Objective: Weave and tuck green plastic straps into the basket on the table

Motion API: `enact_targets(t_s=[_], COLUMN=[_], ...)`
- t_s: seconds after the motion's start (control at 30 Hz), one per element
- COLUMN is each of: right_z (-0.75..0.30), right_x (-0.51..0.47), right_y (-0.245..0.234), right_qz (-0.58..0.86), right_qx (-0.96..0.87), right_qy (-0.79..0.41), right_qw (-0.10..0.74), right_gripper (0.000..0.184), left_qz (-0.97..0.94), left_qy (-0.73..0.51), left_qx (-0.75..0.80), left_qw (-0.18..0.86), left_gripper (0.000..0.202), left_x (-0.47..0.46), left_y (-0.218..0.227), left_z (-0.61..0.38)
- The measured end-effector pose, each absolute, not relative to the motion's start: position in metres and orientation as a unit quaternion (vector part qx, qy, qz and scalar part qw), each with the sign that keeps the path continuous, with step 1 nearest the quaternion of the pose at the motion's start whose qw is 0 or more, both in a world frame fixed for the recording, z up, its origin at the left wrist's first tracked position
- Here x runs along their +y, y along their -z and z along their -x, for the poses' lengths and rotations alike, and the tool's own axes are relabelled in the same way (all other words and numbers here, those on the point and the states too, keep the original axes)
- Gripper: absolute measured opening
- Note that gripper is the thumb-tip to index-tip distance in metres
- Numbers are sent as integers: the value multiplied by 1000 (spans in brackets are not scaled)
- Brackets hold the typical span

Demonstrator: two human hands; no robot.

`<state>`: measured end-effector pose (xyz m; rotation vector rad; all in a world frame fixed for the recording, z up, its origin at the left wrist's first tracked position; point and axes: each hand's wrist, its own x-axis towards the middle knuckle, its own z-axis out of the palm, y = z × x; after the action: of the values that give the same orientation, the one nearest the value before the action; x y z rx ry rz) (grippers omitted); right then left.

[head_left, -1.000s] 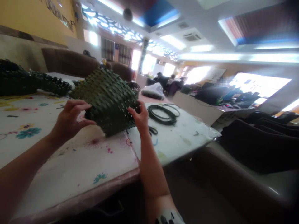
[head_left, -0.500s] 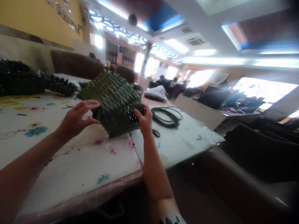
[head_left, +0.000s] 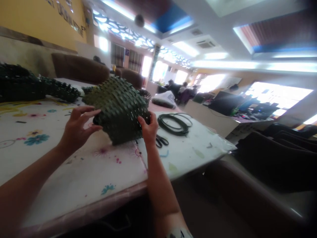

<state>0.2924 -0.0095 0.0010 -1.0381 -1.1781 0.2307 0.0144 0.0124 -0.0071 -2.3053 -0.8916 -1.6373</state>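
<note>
A dark green woven basket [head_left: 121,109], made of flat strips, is tilted over the table in front of me. My right hand [head_left: 149,128] grips its right side, with the thumb lying on the near face and the other fingers partly hidden behind it. At the left corner of the basket, my left hand [head_left: 80,124] has its thumb and fingers curved around the edge, spaced apart, with the fingertips touching it. Black-handled scissors [head_left: 162,141] lie just right of my right hand, their blades not visible. Beyond them rests a coil of dark green strip [head_left: 174,125].
The table [head_left: 81,185] has a white flowered cover. More dark green woven pieces [head_left: 19,84] and yellow strips [head_left: 18,109] lie at the left. A plastic bag [head_left: 164,99] sits farther back. Dark chairs [head_left: 274,158] stand at the right, and people [head_left: 177,87] are in the background.
The basket and both hands have shifted slightly left in view. More of the scissors' handles now shows beside my right hand. My left fingers are a little more arched.
</note>
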Motion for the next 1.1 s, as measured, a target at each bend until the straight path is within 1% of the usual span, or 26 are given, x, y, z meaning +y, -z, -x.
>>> enact_targets(t_s=[0.07, 0.17, 0.23, 0.27, 0.37, 0.5, 0.7, 0.87, 1.1], right_z=[-283, -274, -273, -274, -284, -294, -288, -286, -283], right_x=[-13, -16, -16, -16, -14, -14, -18, -19, -19], right_y=[-1, -1, 0, 0, 0, -2, -1, 1, 1], right_qz=[480, 492, 495, 496, 483, 471, 481, 459, 446], right_qx=[-518, -514, -515, -516, -534, -577, -564, -564, -571], right_qy=[-92, -84, -82, -81, -113, -175, -149, -168, -168], right_qw=[702, 697, 695, 694, 684, 644, 655, 665, 669], right_gripper=[48, 46, 46, 47, 50, 40, 35, 33, 36], left_qz=[748, 688, 645, 632, 613, 608, 592, 588, 572], left_qy=[567, 597, 604, 600, 586, 590, 595, 589, 577], left_qx=[-343, -392, -431, -451, -498, -503, -527, -542, -576], left_qw=[22, -129, -185, -195, -178, -173, -132, -119, -87], left_gripper=[54, 57, 56, 54, 47, 47, 45, 39, 34], left_x=[12, 11, 7, 5, -5, -17, -24, -23, -23], left_y=[10, 15, 17, 17, 17, 11, 8, 8, 7], left_z=[-12, -11, -12, -14, -20, -30, -38, -41, -48])
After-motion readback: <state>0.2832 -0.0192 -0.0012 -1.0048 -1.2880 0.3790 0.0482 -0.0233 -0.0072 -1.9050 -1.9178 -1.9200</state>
